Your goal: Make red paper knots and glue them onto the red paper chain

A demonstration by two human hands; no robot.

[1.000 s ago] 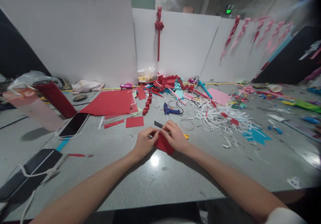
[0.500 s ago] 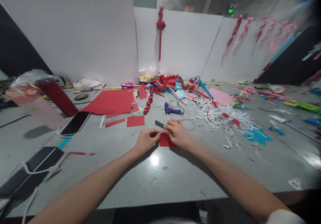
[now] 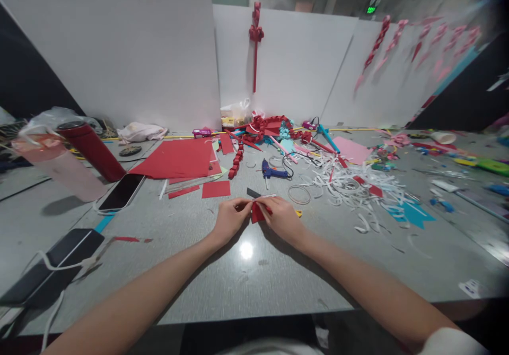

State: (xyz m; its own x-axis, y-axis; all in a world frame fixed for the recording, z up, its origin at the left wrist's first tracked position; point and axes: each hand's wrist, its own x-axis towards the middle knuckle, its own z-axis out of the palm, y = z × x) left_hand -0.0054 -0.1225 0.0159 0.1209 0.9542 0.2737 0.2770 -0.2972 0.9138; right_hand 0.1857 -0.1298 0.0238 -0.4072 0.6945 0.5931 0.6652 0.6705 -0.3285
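Both hands pinched on one small red paper [image 3: 256, 215], near the middle of the table [image 3: 246, 275].
Left hand [image 3: 229, 220] nips its 9 o'clock edge and right hand [image 3: 281, 218] covers the 3 o'clock side, fingertips almost meeting. The fingers hide its long axis. Glue gun [image 3: 270, 172] lies at 12 o'clock, red rectangle [image 3: 216, 189] at 10.

We held a small red paper piece [image 3: 257, 213], folded to a narrow shape and tilted up off the grey table [image 3: 191, 273], pinched between our left hand [image 3: 229, 219] at its 9 o'clock and our right hand [image 3: 281, 218] at 3 o'clock.
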